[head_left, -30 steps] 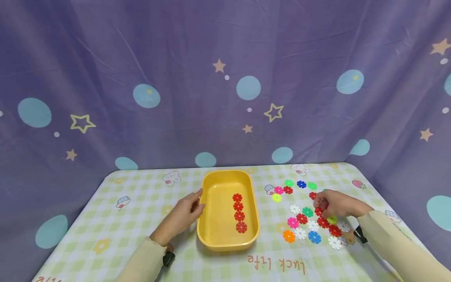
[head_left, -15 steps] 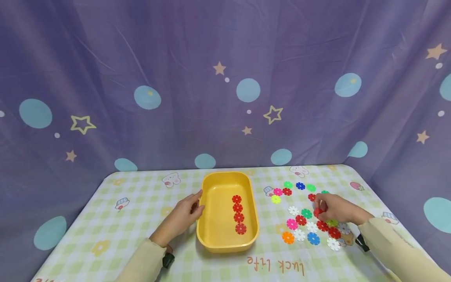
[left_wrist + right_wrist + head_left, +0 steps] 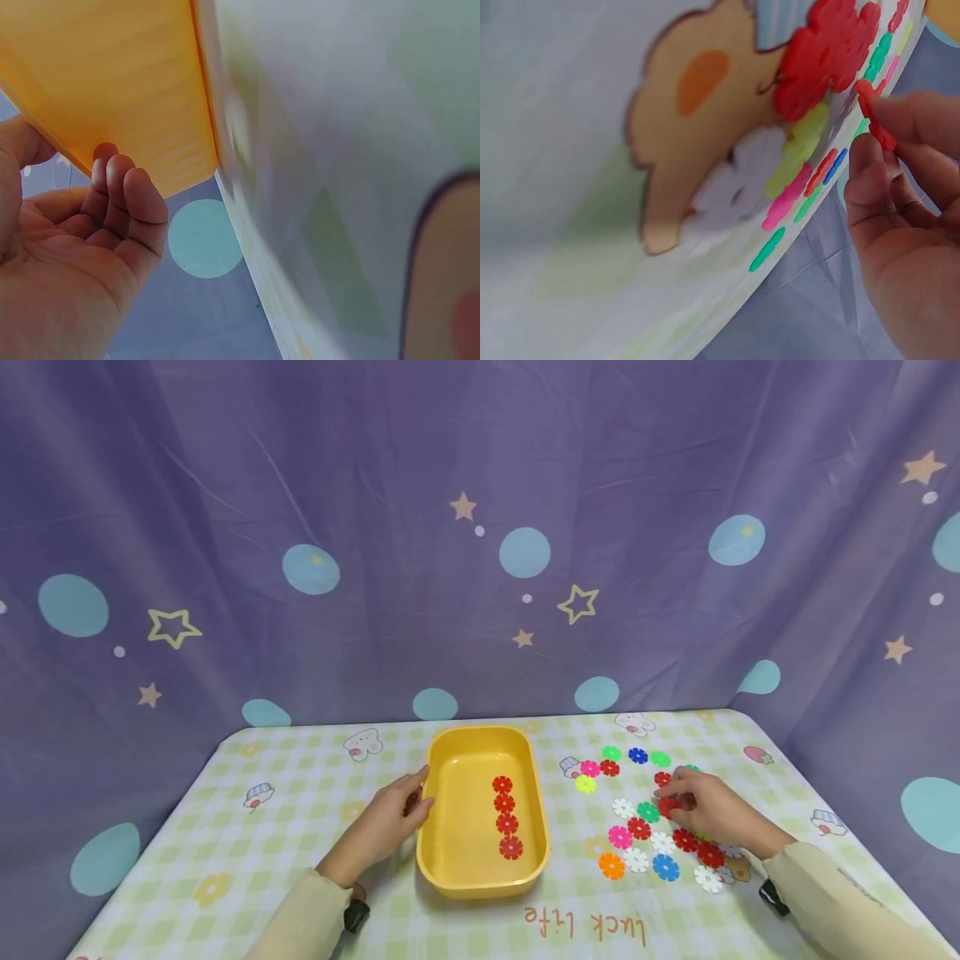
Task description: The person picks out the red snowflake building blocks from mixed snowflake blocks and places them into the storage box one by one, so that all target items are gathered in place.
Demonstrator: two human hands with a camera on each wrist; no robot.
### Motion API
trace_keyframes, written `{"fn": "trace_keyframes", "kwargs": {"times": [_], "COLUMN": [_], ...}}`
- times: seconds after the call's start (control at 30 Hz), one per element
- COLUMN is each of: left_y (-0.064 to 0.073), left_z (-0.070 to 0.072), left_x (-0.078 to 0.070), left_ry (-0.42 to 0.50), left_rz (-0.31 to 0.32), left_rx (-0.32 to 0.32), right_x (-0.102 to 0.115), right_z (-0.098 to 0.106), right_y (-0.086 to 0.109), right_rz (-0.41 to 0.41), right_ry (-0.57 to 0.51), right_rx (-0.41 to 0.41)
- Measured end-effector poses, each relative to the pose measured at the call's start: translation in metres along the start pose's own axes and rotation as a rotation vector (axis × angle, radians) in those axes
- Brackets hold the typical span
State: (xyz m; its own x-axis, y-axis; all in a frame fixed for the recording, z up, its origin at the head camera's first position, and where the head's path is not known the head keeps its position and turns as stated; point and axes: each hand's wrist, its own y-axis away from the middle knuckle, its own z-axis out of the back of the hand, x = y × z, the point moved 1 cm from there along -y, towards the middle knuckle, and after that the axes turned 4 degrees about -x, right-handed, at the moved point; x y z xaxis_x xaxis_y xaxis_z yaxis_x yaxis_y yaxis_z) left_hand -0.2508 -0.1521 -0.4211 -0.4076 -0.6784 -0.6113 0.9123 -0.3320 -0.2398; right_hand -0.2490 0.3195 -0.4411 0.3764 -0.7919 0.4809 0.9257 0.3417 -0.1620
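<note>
A yellow plastic tray [image 3: 457,777] lies on the table with a column of several red snowflake discs [image 3: 507,823] along its right side. My left hand [image 3: 382,822] holds the tray's left rim. In the left wrist view, the thumb is at the rim and curled fingers [image 3: 139,191] lie against the outer wall. My right hand [image 3: 708,810] pinches a red snowflake disc [image 3: 881,127] between thumb and fingers, just over the loose discs. Near that hand lie more red discs [image 3: 686,840], a green one [image 3: 648,812] and white ones [image 3: 663,843]; the hand hides part of the group.
Pink, orange [image 3: 612,866], blue [image 3: 665,867], yellow and green discs are scattered to the right of the tray. A checked tablecloth [image 3: 300,827] covers the table. Behind it hangs a purple curtain [image 3: 390,627].
My right hand has pinched a red disc and moved slightly left with it. The left hand stays at the tray's rim, and the tray's discs have not moved.
</note>
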Motion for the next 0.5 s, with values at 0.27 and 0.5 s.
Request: {"fn": "trace_keyframes", "kwargs": {"times": [0.27,0.5], "left_y": [0.0005,0.0005], "left_z": [-0.0004,-0.0003], "left_x": [0.0017,0.0014], "left_ry": [0.001,0.001], "left_rz": [-0.008,-0.017], "left_rx": [0.006,0.008], "right_x": [0.0053,0.0056], "right_z": [-0.0016,-0.0020], "right_y": [-0.0031,-0.0047], "right_rz": [0.088,0.021], "right_ry": [-0.011,0.041], "right_rx": [-0.033,0.015]}}
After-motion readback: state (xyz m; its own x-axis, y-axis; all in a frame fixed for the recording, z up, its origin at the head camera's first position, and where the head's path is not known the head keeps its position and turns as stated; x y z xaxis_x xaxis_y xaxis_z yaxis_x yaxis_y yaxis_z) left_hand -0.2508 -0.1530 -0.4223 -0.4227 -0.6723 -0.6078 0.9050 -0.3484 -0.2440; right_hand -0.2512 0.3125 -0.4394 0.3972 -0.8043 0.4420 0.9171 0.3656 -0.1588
